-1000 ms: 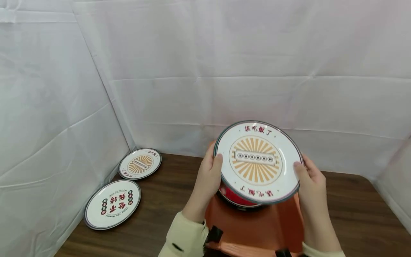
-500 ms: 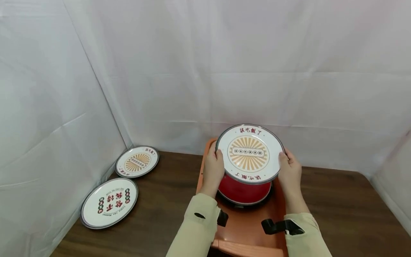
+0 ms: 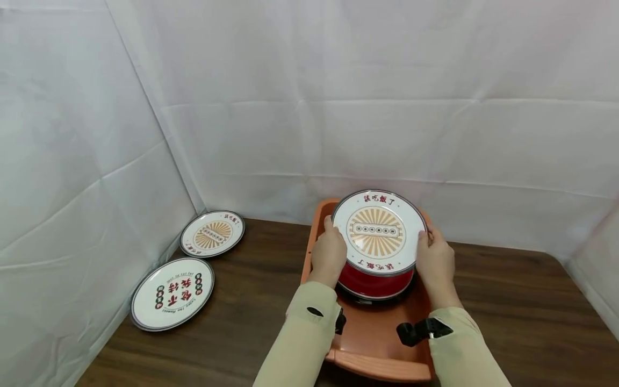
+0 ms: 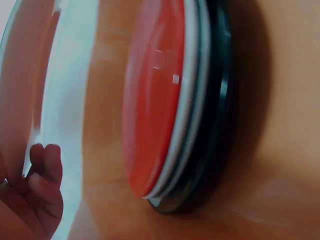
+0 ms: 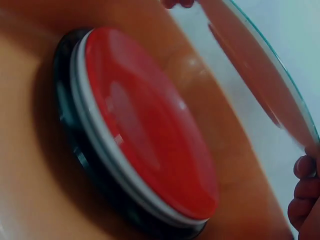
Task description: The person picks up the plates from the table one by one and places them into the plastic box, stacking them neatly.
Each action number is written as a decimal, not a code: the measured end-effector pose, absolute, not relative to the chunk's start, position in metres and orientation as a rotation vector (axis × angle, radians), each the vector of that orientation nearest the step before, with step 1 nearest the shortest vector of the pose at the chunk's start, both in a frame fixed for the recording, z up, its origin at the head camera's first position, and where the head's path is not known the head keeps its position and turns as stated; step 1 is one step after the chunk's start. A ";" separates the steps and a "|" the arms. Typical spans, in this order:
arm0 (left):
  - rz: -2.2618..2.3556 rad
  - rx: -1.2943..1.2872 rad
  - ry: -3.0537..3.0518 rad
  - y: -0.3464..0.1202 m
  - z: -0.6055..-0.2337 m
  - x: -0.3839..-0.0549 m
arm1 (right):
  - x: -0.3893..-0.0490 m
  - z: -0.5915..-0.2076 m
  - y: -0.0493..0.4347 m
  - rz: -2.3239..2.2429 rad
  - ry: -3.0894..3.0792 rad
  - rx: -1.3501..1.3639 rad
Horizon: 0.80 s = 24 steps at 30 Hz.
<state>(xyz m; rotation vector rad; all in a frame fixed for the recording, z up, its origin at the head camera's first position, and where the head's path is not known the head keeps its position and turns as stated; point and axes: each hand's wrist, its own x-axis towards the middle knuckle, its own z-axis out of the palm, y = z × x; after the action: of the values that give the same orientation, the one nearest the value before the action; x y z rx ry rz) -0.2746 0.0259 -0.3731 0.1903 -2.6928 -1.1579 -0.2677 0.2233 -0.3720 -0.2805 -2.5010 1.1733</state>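
Note:
Both hands hold a white plate (image 3: 379,258) with an orange sunburst and red characters, above a stack of plates. My left hand (image 3: 330,253) grips its left edge; my right hand (image 3: 437,263) pinches its right edge, thumb on top. Beneath, a red plate (image 3: 374,286) lies on top of the stack, partly covered in the head view. Both wrist views show a gap between the held plate's underside (image 5: 265,65) and the red plate (image 4: 152,100). Under the red one are pale rims and a dark plate (image 4: 222,90). The stack sits in an orange tray (image 3: 379,336).
At the left, a sunburst plate (image 3: 213,234) and a larger white plate with red characters (image 3: 172,294) lie on the dark wooden table (image 3: 256,301). White cloth (image 3: 377,107) hangs behind and at the sides. The tray's front rim (image 3: 384,366) faces me.
Both hands have lowered the sunburst plate away from the camera and closer over the stack. More of the red plate and tray shows than one second ago. The plates at left stay put.

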 end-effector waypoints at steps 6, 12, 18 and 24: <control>-1.112 0.178 -2.700 0.032 -0.379 -0.282 | -0.273 -0.381 0.225 0.985 -2.557 -0.211; -1.008 0.217 -2.761 0.033 -0.386 -0.282 | -0.274 -0.388 0.226 0.870 -2.603 -0.187; -0.917 0.249 -2.814 0.031 -0.389 -0.282 | -0.276 -0.392 0.223 0.580 -2.847 -0.148; -0.600 0.202 -2.907 0.031 -0.392 -0.281 | -0.278 -0.394 0.216 0.413 -3.009 -0.168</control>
<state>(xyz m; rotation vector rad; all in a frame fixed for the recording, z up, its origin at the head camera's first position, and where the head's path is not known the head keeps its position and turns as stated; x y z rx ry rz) -0.2809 0.0312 -0.3918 0.2023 -2.9075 -0.6003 -0.2776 0.2158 -0.3944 -0.1678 -3.0089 0.4134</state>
